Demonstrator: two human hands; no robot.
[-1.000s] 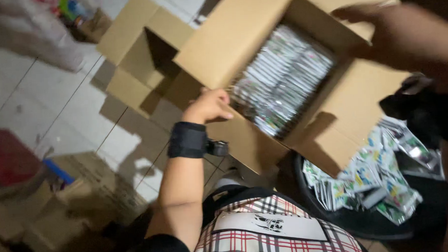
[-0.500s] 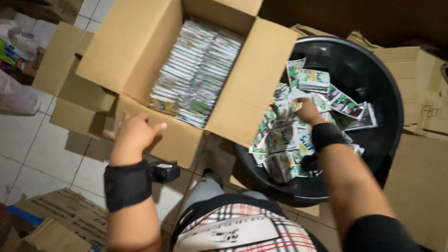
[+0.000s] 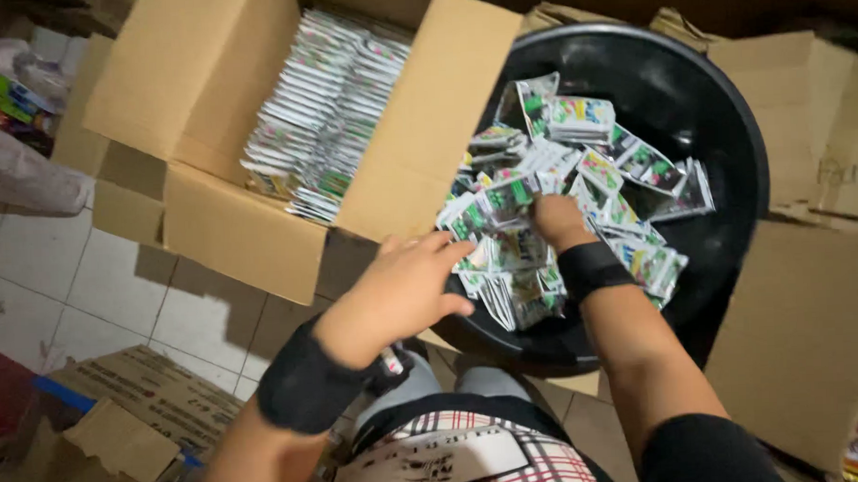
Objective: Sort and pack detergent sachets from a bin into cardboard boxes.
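Both forearms are bare from wrist to elbow, and each wrist carries a broad black band of soft fabric, snug like a sweatband or wrist support. The left hand (image 3: 393, 294) has its band set just behind the knuckle end of the wrist, wide and slightly creased. The right hand (image 3: 557, 219) wears a narrower-looking band of the same black cloth. A dark short sleeve covers the right upper arm at the lower edge of the view. On the torso hangs a plaid garment of white, red and black checks, with a white patch bearing dark print and a black strap or edging above it
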